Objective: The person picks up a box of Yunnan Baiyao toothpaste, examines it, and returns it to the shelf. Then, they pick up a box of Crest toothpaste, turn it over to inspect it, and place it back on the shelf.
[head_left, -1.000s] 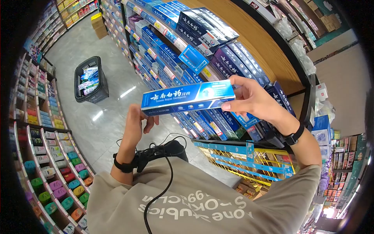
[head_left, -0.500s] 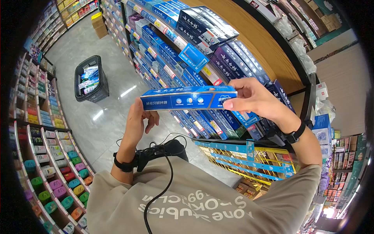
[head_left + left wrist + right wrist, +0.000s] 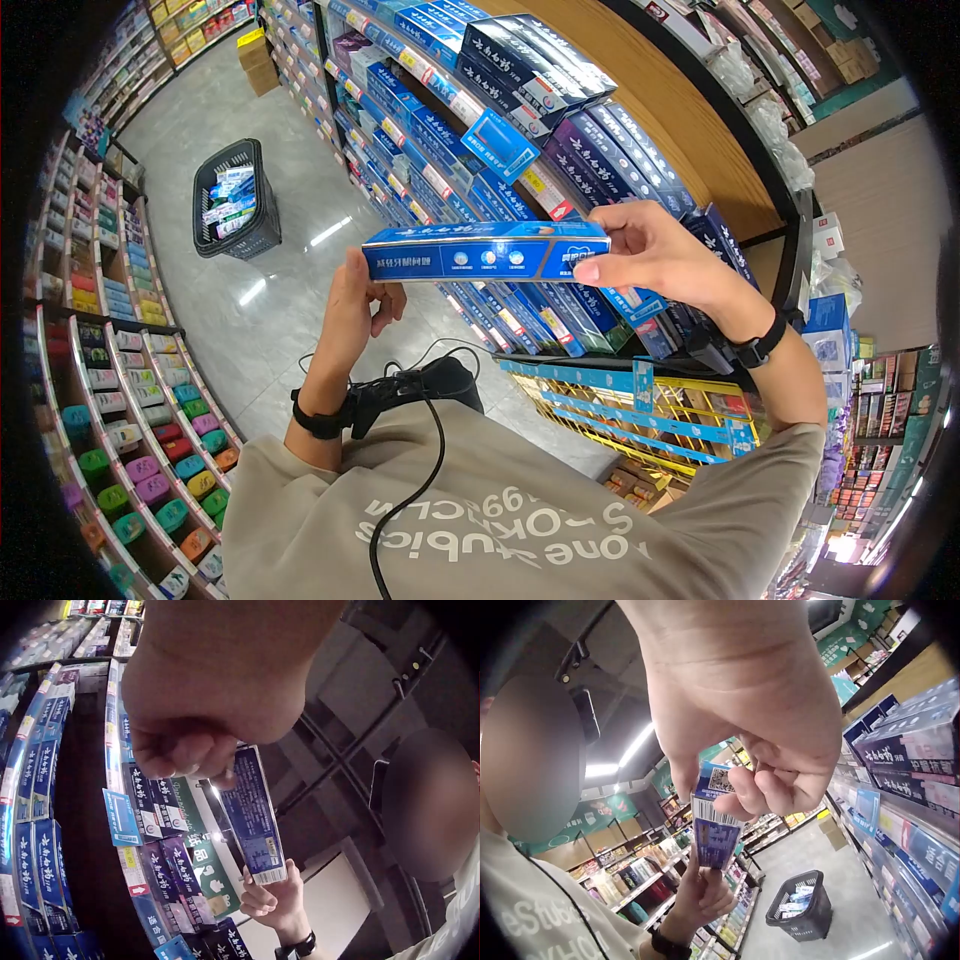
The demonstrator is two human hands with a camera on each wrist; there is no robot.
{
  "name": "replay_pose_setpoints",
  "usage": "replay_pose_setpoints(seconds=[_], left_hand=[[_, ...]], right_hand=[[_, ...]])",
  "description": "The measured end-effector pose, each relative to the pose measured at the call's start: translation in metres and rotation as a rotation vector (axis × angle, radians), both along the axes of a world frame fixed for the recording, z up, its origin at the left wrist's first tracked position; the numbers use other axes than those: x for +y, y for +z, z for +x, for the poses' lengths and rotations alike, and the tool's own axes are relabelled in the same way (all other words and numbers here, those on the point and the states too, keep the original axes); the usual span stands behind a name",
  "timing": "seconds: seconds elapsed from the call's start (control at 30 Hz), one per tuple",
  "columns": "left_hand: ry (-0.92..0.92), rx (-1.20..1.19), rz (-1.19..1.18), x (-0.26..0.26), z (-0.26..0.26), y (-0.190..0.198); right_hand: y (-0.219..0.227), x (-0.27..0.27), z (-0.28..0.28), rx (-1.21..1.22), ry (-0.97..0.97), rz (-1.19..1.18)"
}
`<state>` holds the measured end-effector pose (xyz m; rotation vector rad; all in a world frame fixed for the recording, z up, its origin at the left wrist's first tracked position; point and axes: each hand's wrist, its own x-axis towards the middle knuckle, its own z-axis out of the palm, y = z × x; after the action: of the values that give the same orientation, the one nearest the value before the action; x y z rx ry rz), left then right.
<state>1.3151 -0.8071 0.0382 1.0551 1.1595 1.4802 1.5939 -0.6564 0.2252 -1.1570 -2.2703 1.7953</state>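
Note:
A long blue toothpaste box [image 3: 485, 260] is held up in front of the chest, lying level across the head view. Its narrow printed side with three round icons faces me. At the right end my right hand [image 3: 660, 250] pinches it between thumb and fingers. My left hand [image 3: 350, 310] holds the left end, thumb upright against it and fingers curled below. In the left wrist view the box's back [image 3: 253, 814] shows small print and a barcode. The right wrist view shows the end flap with a square code [image 3: 721, 778].
Shelves of toothpaste boxes [image 3: 530, 75] with price strips run along the right, just behind the held box. On the floor stands a dark shopping basket [image 3: 262, 220] with several packages inside. Bottle shelves [image 3: 110, 400] line the left, and a yellow wire rack [image 3: 640, 420] stands low at right.
The toothpaste box has rolled between the hands: its broad front faced me a second ago, and the narrow side does now. Both hands have kept their ends. Little differs from half a second ago.

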Motion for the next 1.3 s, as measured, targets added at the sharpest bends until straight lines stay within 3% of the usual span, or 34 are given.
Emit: replay_pose_setpoints(seconds=[1.3], left_hand=[[0.011,0.014,0.032,0.003,-0.002,0.011]], right_hand=[[0.003,0.006,0.003,0.008,0.075,0.000]])
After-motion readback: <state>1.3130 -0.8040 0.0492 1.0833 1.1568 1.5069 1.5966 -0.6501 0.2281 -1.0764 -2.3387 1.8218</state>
